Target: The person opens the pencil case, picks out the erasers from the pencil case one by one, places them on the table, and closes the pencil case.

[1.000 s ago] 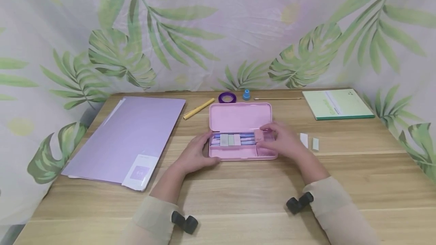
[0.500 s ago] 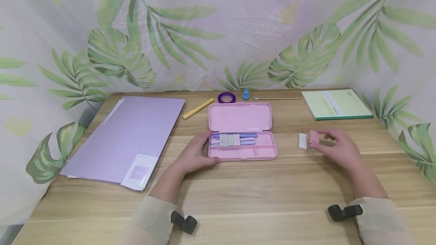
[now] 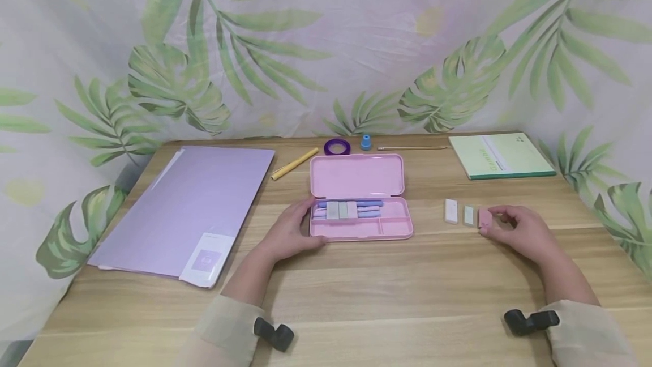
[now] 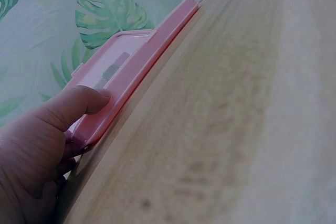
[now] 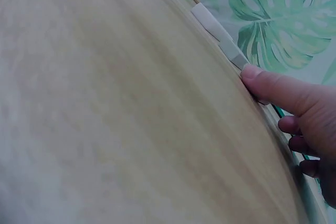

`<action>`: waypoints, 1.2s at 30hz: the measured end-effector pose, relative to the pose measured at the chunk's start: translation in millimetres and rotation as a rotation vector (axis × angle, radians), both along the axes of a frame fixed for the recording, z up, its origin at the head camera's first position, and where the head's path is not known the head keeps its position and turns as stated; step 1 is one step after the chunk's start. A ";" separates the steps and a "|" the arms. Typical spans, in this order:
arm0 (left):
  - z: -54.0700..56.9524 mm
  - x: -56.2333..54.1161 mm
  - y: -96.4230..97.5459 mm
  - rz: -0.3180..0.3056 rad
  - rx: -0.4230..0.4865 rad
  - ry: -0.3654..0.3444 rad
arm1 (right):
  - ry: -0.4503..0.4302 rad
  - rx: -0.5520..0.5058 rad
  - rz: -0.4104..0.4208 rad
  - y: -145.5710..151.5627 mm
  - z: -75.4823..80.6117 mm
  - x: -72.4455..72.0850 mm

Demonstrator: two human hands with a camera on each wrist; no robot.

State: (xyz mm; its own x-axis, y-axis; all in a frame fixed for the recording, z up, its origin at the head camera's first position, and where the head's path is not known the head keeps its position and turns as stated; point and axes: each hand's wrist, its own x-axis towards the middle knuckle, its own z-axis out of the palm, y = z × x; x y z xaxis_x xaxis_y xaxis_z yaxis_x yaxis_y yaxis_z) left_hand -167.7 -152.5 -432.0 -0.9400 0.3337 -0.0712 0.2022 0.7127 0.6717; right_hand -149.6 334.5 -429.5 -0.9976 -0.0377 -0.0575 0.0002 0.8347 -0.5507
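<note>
A pink pencil case (image 3: 356,231) lies with its lid raised on the table. My left hand (image 3: 290,231) grips its left end, thumb at the front wall and fingers at the left side. Inside, several blue and pink pens (image 3: 369,214) lie in the rear compartment under a pale, banded strip (image 3: 342,210). To the right, my right hand (image 3: 522,231) pinches a small pink eraser (image 3: 484,218) between thumb and fingers at the tabletop. It sits in a row beside a pale green eraser (image 3: 468,216) and a white eraser (image 3: 451,211).
A large lilac folder (image 3: 204,197) covers the left side. Along the back are a yellow pen (image 3: 295,164), a purple tape roll (image 3: 337,147), a blue conical item (image 3: 365,142), a pencil (image 3: 412,148) and a green notebook (image 3: 501,156).
My right hand has carried the pink eraser out of the pencil case's right side, rightward to beside the green eraser. My left hand has stayed on the case.
</note>
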 end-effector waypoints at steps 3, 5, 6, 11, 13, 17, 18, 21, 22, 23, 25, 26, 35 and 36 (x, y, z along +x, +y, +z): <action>1.1 0.4 0.0 0.000 0.003 0.001 | 0.006 -0.003 -0.001 -3.7 4.4 -0.1; 1.6 0.6 0.0 0.004 0.003 -0.001 | 0.018 -0.012 0.006 -10.7 8.8 -1.2; 1.4 0.6 0.0 0.006 0.001 -0.002 | 0.029 -0.018 0.013 -15.5 10.5 -2.5; 0.1 1.1 -1.2 0.010 0.001 -0.009 | 0.075 -0.044 0.090 -53.0 13.9 -15.3; 0.2 1.6 -1.4 0.010 0.005 -0.012 | 0.074 -0.056 0.123 -70.1 13.0 -21.5; 2.2 2.4 -0.7 0.009 0.013 -0.009 | 0.047 -0.093 0.181 -105.5 11.3 -32.3; 2.5 2.4 -0.6 0.008 0.015 -0.009 | 0.044 -0.097 0.197 -114.7 11.0 -34.5; 2.8 2.2 -0.3 0.005 0.015 -0.005 | 0.041 -0.103 0.242 -142.4 11.7 -39.5; 2.8 2.1 -0.2 0.005 0.016 -0.002 | 0.051 -0.108 0.262 -150.9 11.9 -41.0; 2.6 1.8 -0.1 0.005 0.016 -0.001 | 0.062 -0.107 0.283 -159.3 12.0 -42.2; 2.7 1.5 0.1 0.006 0.013 -0.001 | 0.088 -0.097 0.317 -174.4 12.8 -44.1; 2.5 1.4 0.1 0.006 0.012 -0.001 | 0.102 -0.092 0.331 -181.2 13.2 -44.9; 1.7 1.7 -0.9 0.007 0.005 -0.005 | 0.111 -0.025 0.399 -215.7 12.3 -53.0; 1.9 1.8 -1.0 0.006 0.006 -0.004 | 0.098 -0.017 0.398 -217.6 12.3 -53.5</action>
